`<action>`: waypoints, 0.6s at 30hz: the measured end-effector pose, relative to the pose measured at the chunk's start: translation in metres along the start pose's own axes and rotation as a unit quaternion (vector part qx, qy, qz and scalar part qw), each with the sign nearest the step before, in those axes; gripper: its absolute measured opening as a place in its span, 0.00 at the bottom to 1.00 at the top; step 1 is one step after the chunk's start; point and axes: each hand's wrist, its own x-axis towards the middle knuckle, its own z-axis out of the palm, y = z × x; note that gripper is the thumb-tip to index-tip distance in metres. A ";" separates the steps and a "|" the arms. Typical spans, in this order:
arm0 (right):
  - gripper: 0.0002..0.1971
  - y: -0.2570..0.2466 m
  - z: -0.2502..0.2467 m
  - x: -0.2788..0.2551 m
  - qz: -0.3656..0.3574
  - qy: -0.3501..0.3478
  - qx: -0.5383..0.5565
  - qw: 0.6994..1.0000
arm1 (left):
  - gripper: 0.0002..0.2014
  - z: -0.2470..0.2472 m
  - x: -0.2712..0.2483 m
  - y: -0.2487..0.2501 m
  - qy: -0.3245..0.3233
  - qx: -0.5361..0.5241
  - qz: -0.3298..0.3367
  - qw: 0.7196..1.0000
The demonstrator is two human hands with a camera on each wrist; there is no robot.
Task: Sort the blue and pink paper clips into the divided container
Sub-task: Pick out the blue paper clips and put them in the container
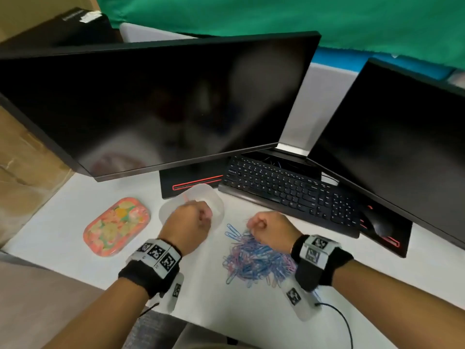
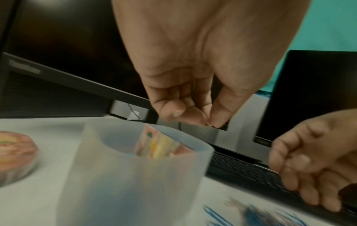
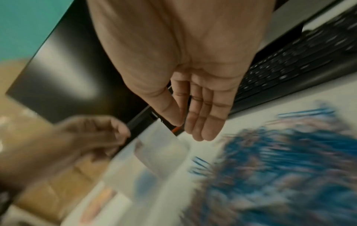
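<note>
A translucent divided container [image 1: 214,197] stands on the white desk, with a patterned divider [image 2: 158,146] inside it. My left hand [image 1: 193,219] hovers just over its rim, thumb and fingertips [image 2: 201,117] pinched together; I see no clip between them. To the right lies a heap of blue and pink paper clips [image 1: 256,260]. My right hand [image 1: 266,230] hangs over the heap's far edge. Its fingers [image 3: 201,122] point down, nearly straight, thumb beside the index finger, holding nothing I can see. The right wrist view is heavily blurred.
A floral lid [image 1: 115,226] lies left of the container. A black keyboard [image 1: 289,190] and a mouse [image 1: 380,225] lie behind the heap. Two dark monitors [image 1: 156,104] stand at the back, with cardboard on the left. A cable [image 1: 344,321] trails from my right wrist.
</note>
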 end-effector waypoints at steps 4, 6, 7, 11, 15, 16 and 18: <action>0.11 0.048 0.013 -0.028 -0.053 -0.060 -0.156 0.985 | 0.05 0.041 -0.029 0.016 -0.102 0.039 0.046 0.993; 0.10 0.063 0.025 -0.038 -0.104 -0.086 -0.233 0.963 | 0.06 0.066 -0.038 0.013 -0.142 0.078 0.038 0.986; 0.11 0.067 0.030 -0.041 -0.126 -0.092 -0.262 0.952 | 0.07 0.078 -0.042 0.011 -0.157 0.099 0.027 0.982; 0.09 0.074 0.046 -0.040 -0.181 -0.074 -0.313 0.930 | 0.11 0.106 -0.053 0.008 -0.183 0.166 0.001 0.969; 0.12 0.068 0.056 -0.036 -0.198 -0.066 -0.349 0.914 | 0.10 0.114 -0.057 0.009 -0.161 0.180 -0.023 0.970; 0.11 0.067 0.058 -0.036 -0.198 -0.062 -0.354 0.912 | 0.09 0.115 -0.059 0.010 -0.158 0.187 -0.029 0.969; 0.08 0.067 0.061 -0.034 -0.192 -0.058 -0.356 0.913 | 0.08 0.116 -0.061 0.010 -0.153 0.191 -0.039 0.969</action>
